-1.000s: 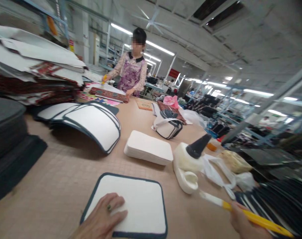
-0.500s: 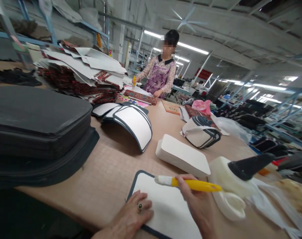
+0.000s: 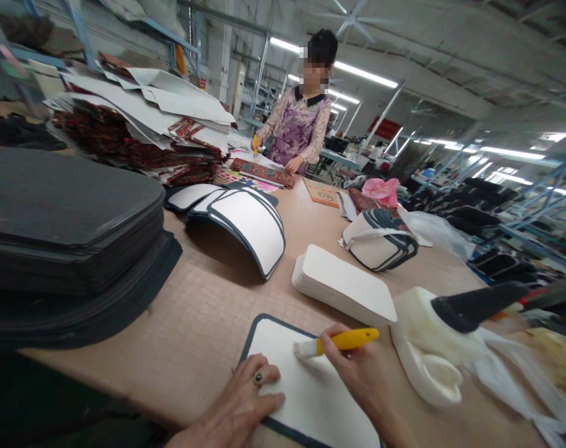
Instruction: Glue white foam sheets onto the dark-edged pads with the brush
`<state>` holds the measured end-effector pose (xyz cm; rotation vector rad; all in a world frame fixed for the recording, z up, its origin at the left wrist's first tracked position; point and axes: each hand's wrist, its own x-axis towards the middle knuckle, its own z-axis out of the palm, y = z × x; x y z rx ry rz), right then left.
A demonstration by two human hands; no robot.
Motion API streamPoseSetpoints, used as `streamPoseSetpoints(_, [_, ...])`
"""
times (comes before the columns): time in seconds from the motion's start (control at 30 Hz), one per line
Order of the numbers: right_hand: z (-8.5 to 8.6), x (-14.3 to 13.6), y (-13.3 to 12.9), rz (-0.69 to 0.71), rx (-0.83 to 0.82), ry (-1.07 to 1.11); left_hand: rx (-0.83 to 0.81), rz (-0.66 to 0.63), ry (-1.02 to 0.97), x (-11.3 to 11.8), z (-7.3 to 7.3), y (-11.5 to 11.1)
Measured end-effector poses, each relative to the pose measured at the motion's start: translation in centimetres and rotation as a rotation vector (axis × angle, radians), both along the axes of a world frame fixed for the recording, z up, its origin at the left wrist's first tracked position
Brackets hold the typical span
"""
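Above the white panel (image 3: pixel 301 386), yellow-handled brush (image 3: pixel 339 344) pointing left, handle rightward

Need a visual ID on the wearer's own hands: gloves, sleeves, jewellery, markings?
Both hands are ungloved. The left hand wears a ring with a dark oval stone in what looks like a gold-toned setting. The right hand shows no ring. No sleeve, cuff, watch or bracelet shows on either arm, and no markings can be made out.
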<state>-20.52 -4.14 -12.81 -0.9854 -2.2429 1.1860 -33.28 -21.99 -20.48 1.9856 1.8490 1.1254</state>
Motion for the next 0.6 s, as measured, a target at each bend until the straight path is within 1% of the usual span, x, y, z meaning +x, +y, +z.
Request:
streamPoseSetpoints(0.07, [0.3,3.4,1.1,-0.159,0.052,-0.027,-0.005,0.020,0.033,-0.1,0.6,-0.1])
streamPoseSetpoints(0.13, [1.0,6.1,1.6,-0.328,0.088,-0.047,-0.015,0.047,0.055,-0.2,0.9,0.0])
streamPoseSetpoints(0.17, [1.5,6.9,1.4,-0.387,0.098,-0.050,-0.020,0.057,0.061,-0.2,1.0,0.0])
streamPoseSetpoints(0.2, [1.9,7.2,1.0,-0.412,0.097,-0.045,-0.023,0.065,0.068,-0.2,1.0,0.0])
streamPoseSetpoints(0.23, [2.3,7.0,0.4,-0.402,0.086,-0.026,-0.023,0.071,0.075,-0.2,1.0,0.0])
streamPoseSetpoints(0.27, [2.7,6.3,-0.4,-0.360,0.069,0.008,-0.026,0.082,0.083,-0.2,1.1,-0.1])
streamPoseSetpoints(0.33, [3.0,4.0,-2.3,-0.241,0.014,0.083,-0.016,0.125,0.096,-0.2,1.3,-0.5])
streamPoseSetpoints(0.4, [2.9,1.2,-3.9,-0.116,-0.056,0.141,0.001,0.148,0.072,-0.2,1.7,-1.1])
streamPoseSetpoints(0.47, [2.4,-0.8,-5.0,0.010,-0.141,0.151,-0.011,0.133,0.017,-0.2,2.2,-1.5])
streamPoseSetpoints(0.53, [1.7,-1.4,-5.2,0.117,-0.213,0.123,-0.058,0.102,-0.021,-0.3,2.5,-1.8])
streamPoseSetpoints(0.6, [1.1,-0.1,-4.8,0.147,-0.234,0.070,-0.084,0.097,-0.018,-0.3,2.5,-1.9])
